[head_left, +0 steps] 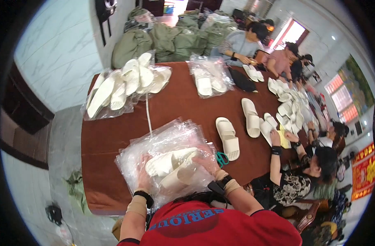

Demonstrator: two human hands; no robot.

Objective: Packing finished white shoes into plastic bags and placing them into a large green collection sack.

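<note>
Right in front of me a pair of cream-white slippers (pixel 177 177) lies in a clear plastic bag, over a pile of clear plastic bags (pixel 171 133). My left hand (pixel 144 175) grips the left side of the bagged pair, its fingers partly hidden by the film. On the other side, my right hand (pixel 206 162) closes on the slippers' right end, with plastic around its fingertips. Green-handled scissors (pixel 221 159) lie just beyond my right hand. A single cream slipper (pixel 228 139) and another slipper (pixel 251 118) rest farther right on the brown-covered table (pixel 179 98).
Bagged slippers (pixel 130 82) are heaped at the far left, with another bagged pair (pixel 212 80) at the far middle. Loose slippers (pixel 290 104) pile up at the right. A co-worker (pixel 296 176) handles slippers there; others sit beyond. Green sacks (pixel 167 43) stand behind the table.
</note>
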